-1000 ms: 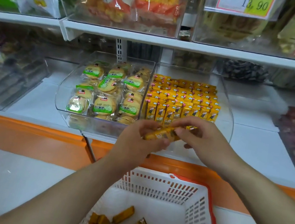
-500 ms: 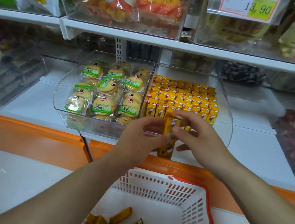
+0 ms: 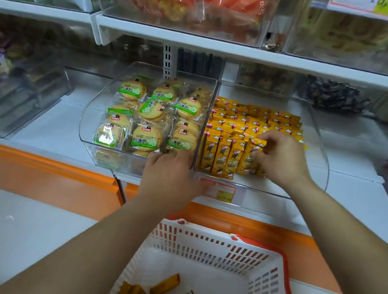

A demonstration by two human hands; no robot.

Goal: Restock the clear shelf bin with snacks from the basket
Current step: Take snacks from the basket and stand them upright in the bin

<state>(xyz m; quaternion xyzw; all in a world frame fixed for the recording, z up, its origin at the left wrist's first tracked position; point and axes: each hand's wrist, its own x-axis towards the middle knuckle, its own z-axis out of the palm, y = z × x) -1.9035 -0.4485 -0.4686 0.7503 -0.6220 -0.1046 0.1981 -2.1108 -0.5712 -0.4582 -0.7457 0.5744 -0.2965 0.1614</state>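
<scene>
A clear shelf bin (image 3: 321, 153) holds rows of yellow snack packs (image 3: 246, 122) standing on end. My right hand (image 3: 280, 159) is inside the bin and pinches one yellow snack pack (image 3: 250, 157) upright at the right end of the front row. My left hand (image 3: 169, 178) rests against the front edge where this bin meets the one on its left, fingers curled over the rim. Below stands a white basket (image 3: 263, 288) with an orange-red rim, holding several loose yellow snack packs (image 3: 164, 285).
A second clear bin (image 3: 92, 113) to the left holds round green-labelled biscuits (image 3: 147, 136). Above runs a white shelf (image 3: 230, 49) with more bins of snacks. A price tag (image 3: 220, 191) hangs on the bin front. An orange ledge (image 3: 30, 157) runs below the shelf.
Both hands held one pack in front of the bin. My right hand has since carried it into the bin and stood it in the front row; my left hand let go and dropped to the bin's rim.
</scene>
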